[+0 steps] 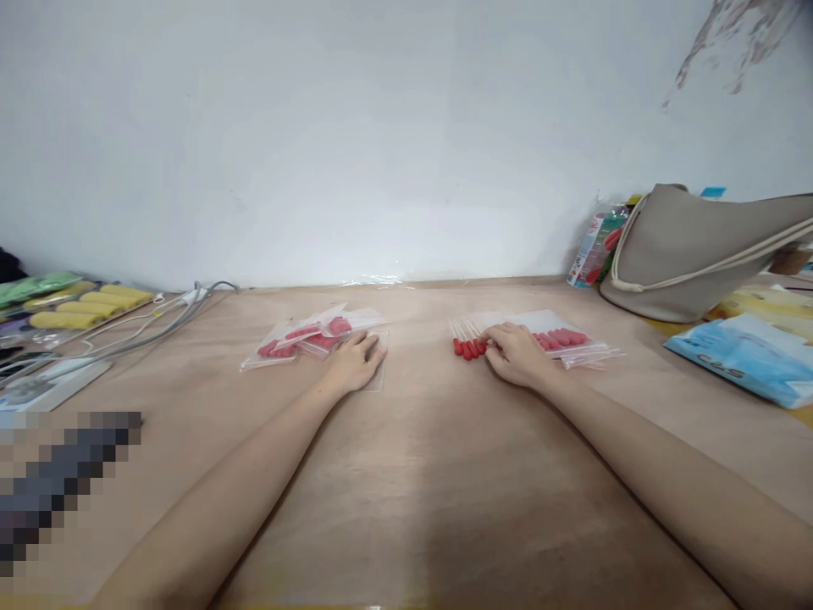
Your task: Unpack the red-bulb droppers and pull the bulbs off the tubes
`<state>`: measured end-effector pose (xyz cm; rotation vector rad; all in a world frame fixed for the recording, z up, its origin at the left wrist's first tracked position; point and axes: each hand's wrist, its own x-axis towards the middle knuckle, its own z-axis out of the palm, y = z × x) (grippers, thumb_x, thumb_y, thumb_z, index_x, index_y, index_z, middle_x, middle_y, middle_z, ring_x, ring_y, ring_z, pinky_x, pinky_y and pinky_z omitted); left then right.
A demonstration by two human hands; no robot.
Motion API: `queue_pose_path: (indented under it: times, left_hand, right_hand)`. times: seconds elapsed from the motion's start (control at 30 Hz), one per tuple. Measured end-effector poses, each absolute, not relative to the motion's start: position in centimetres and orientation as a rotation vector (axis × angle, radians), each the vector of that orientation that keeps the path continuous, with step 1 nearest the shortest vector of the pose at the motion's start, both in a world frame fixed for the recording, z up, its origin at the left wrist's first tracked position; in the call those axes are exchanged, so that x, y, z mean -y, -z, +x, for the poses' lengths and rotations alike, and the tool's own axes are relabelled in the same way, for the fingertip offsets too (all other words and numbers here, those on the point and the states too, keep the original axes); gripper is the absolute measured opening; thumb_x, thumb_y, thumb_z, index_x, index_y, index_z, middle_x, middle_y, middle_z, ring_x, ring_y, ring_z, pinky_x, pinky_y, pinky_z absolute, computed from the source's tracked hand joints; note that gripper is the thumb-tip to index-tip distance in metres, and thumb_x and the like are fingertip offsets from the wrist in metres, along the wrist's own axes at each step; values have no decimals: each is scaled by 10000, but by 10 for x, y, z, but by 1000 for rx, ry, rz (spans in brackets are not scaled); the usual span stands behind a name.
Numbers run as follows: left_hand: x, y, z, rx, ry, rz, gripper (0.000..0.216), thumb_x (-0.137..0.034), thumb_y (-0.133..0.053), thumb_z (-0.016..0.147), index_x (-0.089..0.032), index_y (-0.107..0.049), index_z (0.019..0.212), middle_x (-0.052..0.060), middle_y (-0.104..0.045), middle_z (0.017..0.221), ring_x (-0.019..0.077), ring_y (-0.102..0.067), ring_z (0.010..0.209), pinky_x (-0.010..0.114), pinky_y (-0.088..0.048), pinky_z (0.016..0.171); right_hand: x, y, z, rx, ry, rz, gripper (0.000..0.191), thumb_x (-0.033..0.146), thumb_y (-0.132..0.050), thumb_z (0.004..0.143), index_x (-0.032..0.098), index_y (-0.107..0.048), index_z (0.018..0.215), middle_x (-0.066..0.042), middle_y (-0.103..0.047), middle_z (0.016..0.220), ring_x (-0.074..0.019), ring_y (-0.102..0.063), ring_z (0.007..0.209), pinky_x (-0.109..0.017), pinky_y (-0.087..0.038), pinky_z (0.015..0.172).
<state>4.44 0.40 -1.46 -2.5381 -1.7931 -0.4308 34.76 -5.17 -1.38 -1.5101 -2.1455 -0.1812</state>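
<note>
My left hand [356, 360] lies with its fingers spread on an empty-looking clear plastic bag [376, 384] on the table. Just behind it is a pile of clear bags [285, 339] with red-bulbed pieces inside. My right hand [511, 349] has its fingers curled, thumb and forefinger pinching at the right end of a row of droppers [467, 349] with red bulbs and thin pale stems. The bulbs point towards me and the stems towards the wall. Beyond the right hand, more red-bulbed droppers [562, 338] lie in clear bags, partly hidden by that hand.
A grey bag [686, 246] with a pale cord stands at the back right, near a blue packet [743, 356]. Cables [171, 326], a power strip [57, 381] and yellow rolls [95, 305] lie at the left. A white wall [381, 144] closes off the back.
</note>
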Motion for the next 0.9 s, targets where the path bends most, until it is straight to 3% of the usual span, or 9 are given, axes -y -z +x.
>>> queue_pose_path:
  times: [0.17,0.27,0.37,0.47,0.6,0.7,0.9]
  left_hand:
    - [-9,13,34,1824,443,-2485,441,-489,-344,861,-259,-522,1192,51,-441,1346,250,-430,1213,424,-360,975]
    - [-5,9,37,1773,538,-2437,390,-474,-393,846,-248,-588,1097,44,-530,1255,250,-506,1124,381,-422,900]
    - [2,2,44,1681,671,-2327,372,-457,-370,862,-226,-650,946,54,-634,1047,248,-569,991,359,-448,825]
    - [4,-7,47,1564,720,-2233,380,-401,-347,878,-198,-668,852,70,-651,932,253,-560,967,387,-413,866]
    - [1,-10,41,1433,598,-2364,291,-362,-441,824,-187,-655,915,79,-631,1031,257,-553,990,394,-405,884]
    - [-1,-5,37,1406,464,-2577,310,-390,-420,832,-200,-650,916,63,-650,988,224,-594,914,338,-451,820]
    - [-6,4,40,1483,464,-2649,341,-382,-357,864,-222,-629,992,39,-621,1108,211,-560,1041,330,-419,926]
  right_hand:
    - [51,3,351,1938,172,-1771,244,224,-410,774,189,-611,909,-63,-655,942,-225,-545,931,-363,-353,812]
    - [51,-10,363,2004,112,-1980,320,298,-475,734,201,-603,1011,-79,-633,1051,-266,-534,997,-389,-354,821]
    - [52,-19,373,2252,-3,-2059,434,262,-554,653,202,-582,1081,-83,-618,1094,-258,-557,969,-337,-381,789]
    - [54,-19,373,2346,16,-2071,403,184,-552,634,186,-604,1034,-91,-632,1054,-245,-582,919,-304,-394,743]
    - [55,-17,367,2254,126,-2126,231,199,-483,739,143,-648,891,-141,-658,917,-260,-599,855,-311,-392,688]
    - [54,-22,368,2171,168,-2154,256,266,-429,816,153,-654,860,-139,-663,884,-237,-604,822,-289,-388,656]
    - [50,-35,387,2120,245,-2069,219,226,-443,800,184,-652,846,-87,-672,848,-199,-594,765,-261,-368,596]
